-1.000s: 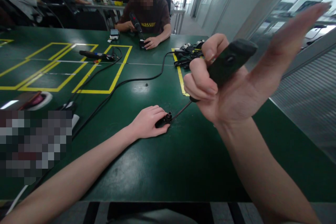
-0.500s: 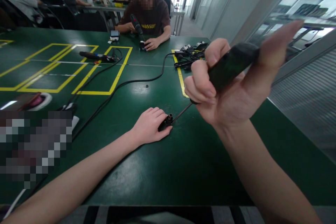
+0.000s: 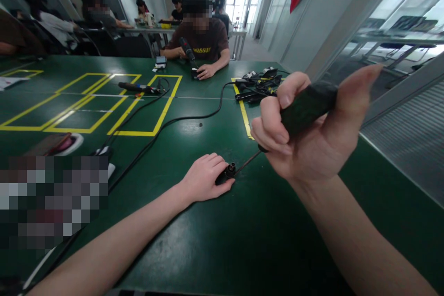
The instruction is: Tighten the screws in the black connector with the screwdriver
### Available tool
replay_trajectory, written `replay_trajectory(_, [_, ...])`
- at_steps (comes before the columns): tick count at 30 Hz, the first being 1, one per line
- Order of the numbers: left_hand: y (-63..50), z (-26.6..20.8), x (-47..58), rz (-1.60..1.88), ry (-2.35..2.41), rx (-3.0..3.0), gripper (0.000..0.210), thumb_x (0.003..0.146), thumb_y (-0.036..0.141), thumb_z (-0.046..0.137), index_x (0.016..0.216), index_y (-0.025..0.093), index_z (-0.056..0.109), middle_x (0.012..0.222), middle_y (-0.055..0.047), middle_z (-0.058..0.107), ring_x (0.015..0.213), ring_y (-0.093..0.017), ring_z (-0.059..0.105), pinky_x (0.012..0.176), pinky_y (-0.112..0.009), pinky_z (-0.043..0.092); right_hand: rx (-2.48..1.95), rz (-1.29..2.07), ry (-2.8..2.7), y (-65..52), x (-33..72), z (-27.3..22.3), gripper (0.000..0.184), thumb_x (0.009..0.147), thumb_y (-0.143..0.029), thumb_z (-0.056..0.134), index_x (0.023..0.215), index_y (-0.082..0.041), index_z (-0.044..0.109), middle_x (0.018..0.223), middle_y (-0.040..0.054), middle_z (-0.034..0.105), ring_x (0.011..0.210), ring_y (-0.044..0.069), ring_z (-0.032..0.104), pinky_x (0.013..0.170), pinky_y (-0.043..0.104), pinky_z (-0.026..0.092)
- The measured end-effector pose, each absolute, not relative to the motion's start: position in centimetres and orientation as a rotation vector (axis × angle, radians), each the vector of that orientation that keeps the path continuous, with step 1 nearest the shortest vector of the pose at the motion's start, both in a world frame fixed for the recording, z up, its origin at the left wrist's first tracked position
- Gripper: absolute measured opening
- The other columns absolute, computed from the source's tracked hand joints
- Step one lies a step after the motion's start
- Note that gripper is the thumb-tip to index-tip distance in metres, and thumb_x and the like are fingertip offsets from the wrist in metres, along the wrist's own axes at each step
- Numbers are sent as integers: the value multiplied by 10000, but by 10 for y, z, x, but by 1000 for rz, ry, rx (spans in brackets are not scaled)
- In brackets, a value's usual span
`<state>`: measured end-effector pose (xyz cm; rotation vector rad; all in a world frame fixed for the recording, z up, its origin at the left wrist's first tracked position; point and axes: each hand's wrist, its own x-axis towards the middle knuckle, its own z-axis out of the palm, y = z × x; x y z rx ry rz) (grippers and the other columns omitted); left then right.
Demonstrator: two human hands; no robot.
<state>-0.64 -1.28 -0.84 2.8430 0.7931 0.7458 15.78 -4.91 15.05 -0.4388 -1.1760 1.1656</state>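
My left hand (image 3: 203,178) rests on the table, fingers and thumb closed around a small black part (image 3: 226,175) with a short metal-looking round fitting sticking up from it. Its exact kind is hard to make out. In my right hand (image 3: 308,155), raised at the right, is a screwdriver (image 3: 308,107) with a thick dark handle. The fingers wrap the handle, and the thumb stretches up past its end. The thin shaft slants down to the left, its tip meeting the side of the black part; the contact itself is too small to see.
Black cables (image 3: 189,117) run across the green table (image 3: 180,249). A bundle of black cords (image 3: 260,85) lies beyond my right hand. Inside yellow tape lies a dark tool (image 3: 135,87). Opposite, a person (image 3: 204,37) holds a power screwdriver (image 3: 187,48). A blurred-out area covers the left edge.
The whole view has shifted, so everything sits lower and slightly to the right. My right thumb has moved a little; both hands keep their holds, and the screwdriver tip stays at the black part.
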Motion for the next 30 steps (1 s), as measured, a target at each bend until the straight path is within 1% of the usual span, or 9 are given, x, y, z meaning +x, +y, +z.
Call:
replay_trajectory(3, [-10,-10,-8,729,733,2841,279,978,430,588,947,165,667,932,-75,730,852,-211,652,759,-352,515,-410,1081,-1145,-41,153,145,537,884,-656,735,657,-200,566,536,-62,488,344,49,328,307,176,213])
replay_trajectory(6, [-7,-10,-8,717,710,2839,314,991,460,575,974,165,678,949,-75,736,864,-210,656,765,-345,524,-372,997,-1146,-42,152,145,594,920,-705,664,635,-195,556,506,-66,418,341,46,289,304,175,171])
replay_trajectory(9, [-6,-9,-7,721,703,2843,332,997,468,570,970,158,686,956,-79,740,870,-213,661,767,-342,528,-448,1018,-1178,-50,153,149,574,880,-738,690,683,-219,545,453,-87,382,330,55,247,319,187,156])
replay_trajectory(15, [-4,-8,-8,702,687,2830,341,998,470,566,950,156,688,957,-83,741,880,-212,667,783,-339,538,-454,889,-1074,-45,147,142,565,812,-743,761,694,-235,543,515,-57,524,307,58,284,308,214,86])
replay_trajectory(17, [-4,-8,-8,697,692,2831,342,999,470,564,948,155,688,957,-85,741,882,-213,669,782,-340,538,-420,894,-1066,-41,145,141,568,841,-745,729,671,-225,578,517,-46,484,336,71,321,315,217,109])
replay_trajectory(20, [-5,-7,-8,696,695,2841,339,993,470,572,949,155,689,952,-82,741,883,-216,670,779,-344,539,-461,964,-1108,-43,148,146,547,858,-714,734,661,-215,628,426,-68,369,348,78,267,339,222,171])
replay_trajectory(23, [-5,-7,-8,696,709,2841,334,991,468,570,946,158,687,956,-82,741,888,-218,667,784,-346,541,-455,1033,-1127,-51,152,150,514,848,-717,743,711,-241,607,389,-93,344,331,81,184,339,223,140])
replay_trajectory(26, [-5,-7,-7,702,715,2840,322,988,456,570,944,157,681,949,-83,737,872,-213,659,772,-341,537,-417,1062,-1145,-52,150,147,526,877,-701,727,693,-242,549,427,-84,379,332,77,190,342,224,143])
replay_trajectory(30, [-6,-6,-5,694,723,2857,303,978,431,574,902,151,663,900,-80,717,843,-212,647,752,-337,521,-296,1031,-1201,-42,146,137,599,922,-779,586,695,-225,601,449,-64,383,322,79,242,315,224,154])
